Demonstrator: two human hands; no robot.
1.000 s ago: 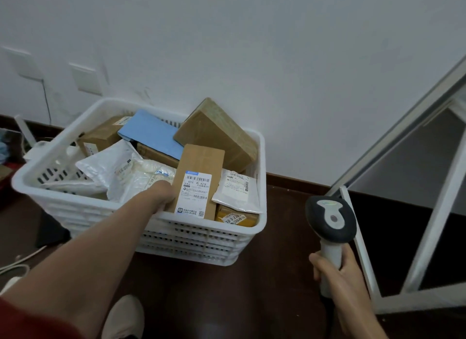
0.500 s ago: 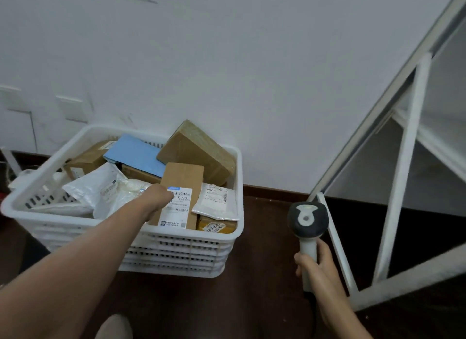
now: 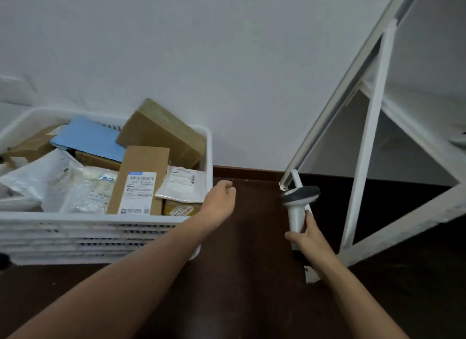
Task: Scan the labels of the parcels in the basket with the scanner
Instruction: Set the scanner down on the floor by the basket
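A white slatted basket on the floor at the left holds several parcels. A flat brown carton with a white barcode label leans at its front. A white mailer bag lies to its right, above a yellow packet. A large brown box and a blue envelope sit behind. My left hand hovers just outside the basket's right corner, loosely curled and holding nothing. My right hand grips the handle of a grey and white scanner, held upright over the floor.
A white wall rises behind the basket. A white metal frame leans at the right, close to the scanner. Clear plastic bags and more cartons fill the basket's left side. The floor is dark brown.
My left hand has let go of the labelled brown carton and moved right, out past the basket's corner. The view has swung right, and the scanner's head has tipped away from me.
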